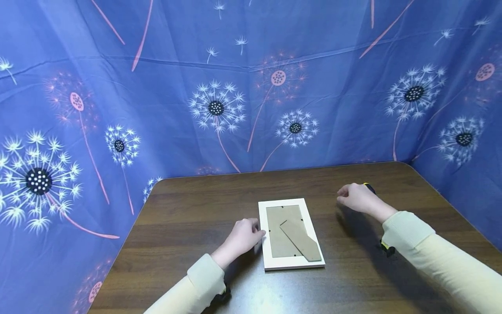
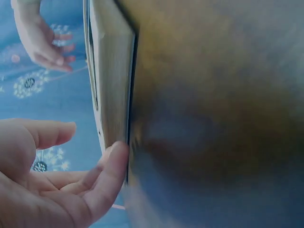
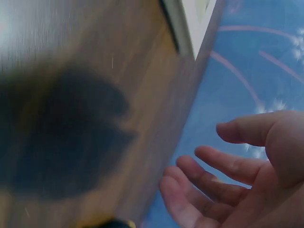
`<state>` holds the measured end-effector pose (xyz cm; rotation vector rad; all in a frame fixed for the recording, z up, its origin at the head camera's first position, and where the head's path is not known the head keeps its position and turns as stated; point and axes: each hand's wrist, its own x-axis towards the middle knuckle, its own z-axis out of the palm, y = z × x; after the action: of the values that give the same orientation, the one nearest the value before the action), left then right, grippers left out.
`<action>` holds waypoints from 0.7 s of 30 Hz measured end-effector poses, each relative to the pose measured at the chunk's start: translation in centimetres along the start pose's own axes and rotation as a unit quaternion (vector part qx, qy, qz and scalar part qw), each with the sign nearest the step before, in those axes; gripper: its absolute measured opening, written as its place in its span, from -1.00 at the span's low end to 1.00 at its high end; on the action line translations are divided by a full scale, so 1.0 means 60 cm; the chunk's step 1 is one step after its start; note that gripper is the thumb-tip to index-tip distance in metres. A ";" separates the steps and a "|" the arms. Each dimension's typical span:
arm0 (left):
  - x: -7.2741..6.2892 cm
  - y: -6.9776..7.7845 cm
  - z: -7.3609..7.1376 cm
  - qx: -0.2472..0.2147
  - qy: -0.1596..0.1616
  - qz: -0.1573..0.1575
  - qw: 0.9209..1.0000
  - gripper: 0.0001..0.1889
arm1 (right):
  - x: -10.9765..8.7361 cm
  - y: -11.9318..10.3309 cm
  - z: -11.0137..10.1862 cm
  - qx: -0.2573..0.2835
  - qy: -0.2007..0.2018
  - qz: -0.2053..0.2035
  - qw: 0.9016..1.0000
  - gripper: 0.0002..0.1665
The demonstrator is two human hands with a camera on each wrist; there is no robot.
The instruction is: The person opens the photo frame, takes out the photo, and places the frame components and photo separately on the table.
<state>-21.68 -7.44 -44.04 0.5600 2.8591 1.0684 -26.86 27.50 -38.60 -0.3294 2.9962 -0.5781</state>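
Note:
A white picture frame (image 1: 289,263) lies face down on the table, its beige backing and folded easel stand (image 1: 302,242) facing up. At its left edge is my left hand (image 1: 244,235). In the left wrist view, fingertips (image 2: 116,154) of that hand touch the frame's side (image 2: 114,71), while the thumb stays apart from it. To the right of the frame, my right hand (image 1: 358,197) hovers above the table, holding nothing. Its fingers (image 3: 209,178) are loosely bent in the right wrist view, with the frame's corner (image 3: 190,38) some way off.
Behind the right hand, a black-and-yellow object (image 1: 369,187) is mostly hidden. The brown wooden table (image 1: 204,200) has rounded back corners. A blue cloth with dandelion patterns (image 1: 251,109) hangs around its back and sides.

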 end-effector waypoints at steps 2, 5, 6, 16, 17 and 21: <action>-0.012 0.002 0.000 0.014 0.006 0.011 1.000 -0.78 | 0.011 0.011 -0.012 -0.017 0.015 0.008 1.000 -0.56; -0.029 0.005 0.001 0.034 0.008 0.021 0.999 -0.79 | 0.028 0.031 -0.023 -0.032 0.026 0.036 0.998 -0.53; -0.034 0.005 0.002 0.040 0.006 0.021 0.999 -0.77 | 0.033 0.040 -0.026 -0.038 0.032 0.044 0.998 -0.53; -0.065 0.020 0.009 0.032 -0.025 0.008 0.999 -0.62 | 0.068 0.125 -0.027 -0.073 0.035 0.121 0.989 -0.45; -0.066 0.021 0.010 0.030 -0.029 0.008 0.999 -0.61 | 0.070 0.131 -0.024 -0.075 0.035 0.131 0.988 -0.46; -0.070 0.028 0.017 0.026 -0.039 0.007 0.999 -0.72 | 0.071 0.153 -0.016 -0.067 0.036 0.180 0.981 -0.40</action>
<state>-17.08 -7.07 -44.11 0.6120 2.8263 0.9550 -32.89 35.22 -41.25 0.2325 3.0575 -0.3611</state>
